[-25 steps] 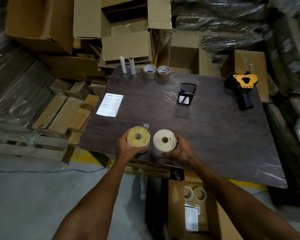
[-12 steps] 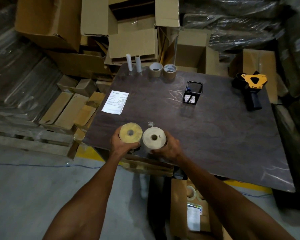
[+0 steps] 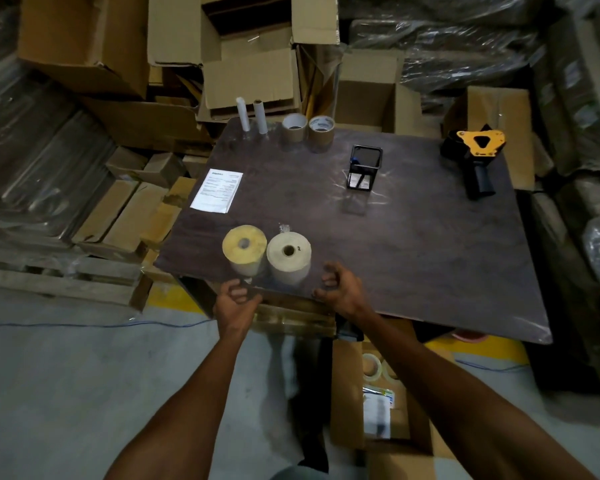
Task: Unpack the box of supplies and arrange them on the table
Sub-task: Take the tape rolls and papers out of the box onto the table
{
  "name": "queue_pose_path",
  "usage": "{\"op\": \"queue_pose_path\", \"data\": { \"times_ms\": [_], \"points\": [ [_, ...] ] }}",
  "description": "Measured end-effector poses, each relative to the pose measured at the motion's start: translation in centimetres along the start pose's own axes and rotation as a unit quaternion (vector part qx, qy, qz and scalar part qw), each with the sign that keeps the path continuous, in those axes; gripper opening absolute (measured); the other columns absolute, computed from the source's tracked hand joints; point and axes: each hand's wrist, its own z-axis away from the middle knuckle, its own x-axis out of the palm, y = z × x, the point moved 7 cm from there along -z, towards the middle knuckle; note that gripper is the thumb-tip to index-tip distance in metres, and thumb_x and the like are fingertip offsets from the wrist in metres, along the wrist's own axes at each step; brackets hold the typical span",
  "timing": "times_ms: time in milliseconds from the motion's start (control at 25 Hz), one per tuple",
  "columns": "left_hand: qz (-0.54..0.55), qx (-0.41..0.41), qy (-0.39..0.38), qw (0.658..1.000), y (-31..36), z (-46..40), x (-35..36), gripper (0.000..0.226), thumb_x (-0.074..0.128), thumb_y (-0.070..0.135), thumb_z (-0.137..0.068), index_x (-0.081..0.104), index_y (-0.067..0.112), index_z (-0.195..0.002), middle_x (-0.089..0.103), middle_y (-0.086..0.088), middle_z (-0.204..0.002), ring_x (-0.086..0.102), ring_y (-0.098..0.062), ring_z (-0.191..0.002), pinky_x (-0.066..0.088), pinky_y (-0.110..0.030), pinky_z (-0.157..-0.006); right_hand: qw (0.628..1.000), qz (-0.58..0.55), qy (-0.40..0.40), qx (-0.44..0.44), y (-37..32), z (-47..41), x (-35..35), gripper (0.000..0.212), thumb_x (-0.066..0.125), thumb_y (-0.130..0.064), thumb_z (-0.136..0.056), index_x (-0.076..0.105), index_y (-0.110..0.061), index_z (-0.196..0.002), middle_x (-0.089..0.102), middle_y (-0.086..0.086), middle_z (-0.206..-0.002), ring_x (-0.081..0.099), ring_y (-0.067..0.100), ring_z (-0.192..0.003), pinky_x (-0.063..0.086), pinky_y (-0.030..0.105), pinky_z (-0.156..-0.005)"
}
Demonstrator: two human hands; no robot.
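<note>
Yellow tape roll (image 3: 244, 244) and cream tape roll (image 3: 288, 251) upright, touching, near dark worktop (image 3: 413, 244) edge. Left hand (image 3: 234, 301), right hand (image 3: 340, 289) loosely curled, empty. Nudge rolls inward.

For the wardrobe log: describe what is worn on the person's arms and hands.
Nothing is worn. The left hand and right hand are bare, with no gloves, rings or wristbands visible. Both forearms are uncovered as far as the frame shows; no sleeve edge, watch or marking appears.

Stacked cardboard cartons (image 3: 222, 39), plastic-wrapped bundles (image 3: 447, 39), a wooden pallet (image 3: 66, 275) and a blue cable (image 3: 84, 325) on the floor.
</note>
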Motion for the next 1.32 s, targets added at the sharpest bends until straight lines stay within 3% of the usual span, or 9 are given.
{"op": "queue_pose_path", "data": {
  "times_ms": [200, 360, 440, 640, 800, 880, 1080, 1200, 1320],
  "points": [
    [-0.103, 0.025, -0.119, 0.987, -3.2, 8.5, 4.7, 0.020, 0.074, 0.004, -0.074, 0.068, 0.009, -0.092, 0.066, 0.001, -0.074, 0.062, -0.013, -0.069, 0.047, -0.015, -0.063, 0.999, 0.018, -0.017, -0.044, 5.7, 6.2, -2.9, 0.019, 0.067, -0.018, -0.086, 0.072, -0.020, -0.105, 0.072, 0.000, -0.098, 0.066, 0.013, -0.092, 0.051, 0.025, -0.084],
    [-0.158, 0.032, -0.168, 0.973, -6.3, 16.5, 10.1, 0.018, 0.076, 0.014, -0.069, 0.072, 0.017, -0.086, 0.069, 0.007, -0.072, 0.064, -0.006, -0.068, 0.047, -0.011, -0.065, 0.999, 0.029, -0.008, -0.034, 14.6, 10.9, -6.2, 0.010, 0.066, -0.011, -0.084, 0.075, -0.017, -0.085, 0.071, 0.000, -0.074, 0.066, 0.012, -0.068, 0.054, 0.027, -0.070],
    [-0.156, 0.020, -0.198, 0.967, -8.5, 20.3, 13.2, 0.021, 0.078, 0.015, -0.066, 0.072, 0.017, -0.086, 0.071, 0.003, -0.072, 0.065, -0.004, -0.067, 0.049, -0.014, -0.066, 1.000, 0.025, -0.010, -0.005, 21.0, 12.6, -7.4, 0.011, 0.065, -0.016, -0.080, 0.073, -0.021, -0.073, 0.075, 0.002, -0.076, 0.072, 0.018, -0.072, 0.059, 0.041, -0.073],
    [-0.201, 0.039, -0.267, 0.942, -14.2, 27.1, 21.5, 0.025, 0.078, 0.018, -0.071, 0.068, 0.022, -0.093, 0.071, 0.003, -0.081, 0.068, -0.013, -0.077, 0.056, -0.025, -0.075, 0.995, 0.028, 0.003, 0.094, 34.0, 15.9, -10.1, 0.015, 0.072, -0.017, -0.084, 0.076, -0.008, -0.094, 0.075, 0.004, -0.095, 0.068, 0.015, -0.089, 0.052, 0.027, -0.079],
    [-0.216, 0.023, -0.303, 0.928, -19.9, 28.3, 28.4, 0.029, 0.078, 0.011, -0.072, 0.068, 0.010, -0.099, 0.066, -0.004, -0.079, 0.063, -0.015, -0.072, 0.051, -0.023, -0.071, 0.990, 0.047, 0.004, 0.131, 43.9, 14.4, -9.3, 0.025, 0.072, -0.023, -0.081, 0.074, -0.013, -0.103, 0.074, 0.008, -0.106, 0.069, 0.025, -0.101, 0.054, 0.042, -0.091],
    [-0.214, 0.009, -0.291, 0.932, -24.3, 27.2, 31.7, 0.043, 0.074, 0.026, -0.066, 0.067, 0.004, -0.103, 0.069, -0.016, -0.087, 0.067, -0.031, -0.082, 0.051, -0.029, -0.069, 0.989, 0.070, 0.003, 0.130, 48.4, 12.1, -7.8, 0.030, 0.068, -0.027, -0.082, 0.073, -0.012, -0.108, 0.073, 0.010, -0.109, 0.068, 0.030, -0.102, 0.054, 0.045, -0.091],
    [-0.272, 0.058, -0.272, 0.921, -35.3, 22.1, 38.5, 0.055, 0.077, 0.025, -0.078, 0.056, 0.012, -0.127, 0.063, 0.000, -0.118, 0.059, -0.015, -0.108, 0.039, -0.019, -0.082, 0.985, 0.135, -0.009, 0.109, 59.0, 3.6, -1.2, 0.043, 0.060, -0.044, -0.083, 0.069, -0.010, -0.107, 0.071, 0.013, -0.105, 0.067, 0.033, -0.097, 0.054, 0.040, -0.082],
    [-0.290, 0.086, -0.256, 0.918, -41.9, 17.8, 42.3, 0.072, 0.077, 0.029, -0.077, 0.045, 0.013, -0.139, 0.053, -0.010, -0.137, 0.052, -0.027, -0.125, 0.044, -0.027, -0.093, 0.986, 0.129, -0.011, 0.101, 63.0, -0.9, 2.7, 0.035, 0.064, -0.036, -0.087, 0.067, -0.009, -0.110, 0.070, 0.013, -0.109, 0.066, 0.032, -0.101, 0.051, 0.035, -0.080],
    [-0.274, 0.041, -0.251, 0.928, -47.2, 13.9, 46.0, 0.082, 0.079, 0.021, -0.075, 0.038, 0.012, -0.145, 0.044, -0.013, -0.146, 0.044, -0.031, -0.134, 0.040, -0.038, -0.109, 0.983, 0.127, 0.002, 0.136, 66.6, -5.3, 4.9, 0.040, 0.065, -0.029, -0.090, 0.060, -0.006, -0.121, 0.062, 0.015, -0.124, 0.060, 0.032, -0.114, 0.047, 0.034, -0.087]
  ]
}}
